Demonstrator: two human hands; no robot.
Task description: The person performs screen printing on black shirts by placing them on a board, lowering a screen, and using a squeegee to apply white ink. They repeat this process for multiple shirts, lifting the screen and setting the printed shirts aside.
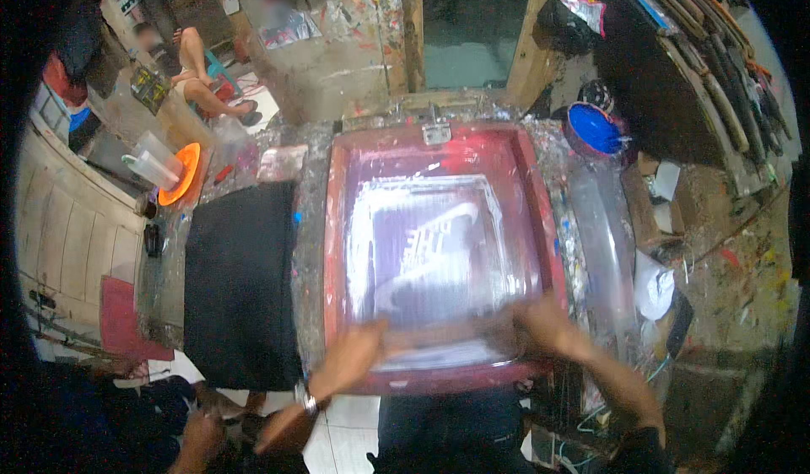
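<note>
A silk-screen frame (336, 246) with reddish sides lies flat before me, held at its far edge by a metal hinge clamp (436, 133). White ink streaks its mesh (430, 293), where a pale square outline and lettering show. Across the near part of the mesh runs a squeegee (451, 336), blurred by motion. My left hand (353, 358), below a wristwatch, is closed on the squeegee's left end. At its right end, my right hand (550, 329) grips it too, fingers partly smeared. The squeegee's lower edge is hard to make out.
Black fabric (240, 288) lies left of the frame. Beyond it, a clear jug (157, 160) stands by an orange plate (180, 177). A bowl of blue ink (595, 128) sits far right, near a cardboard box (654, 200). Someone's bare legs (202, 78) show far left.
</note>
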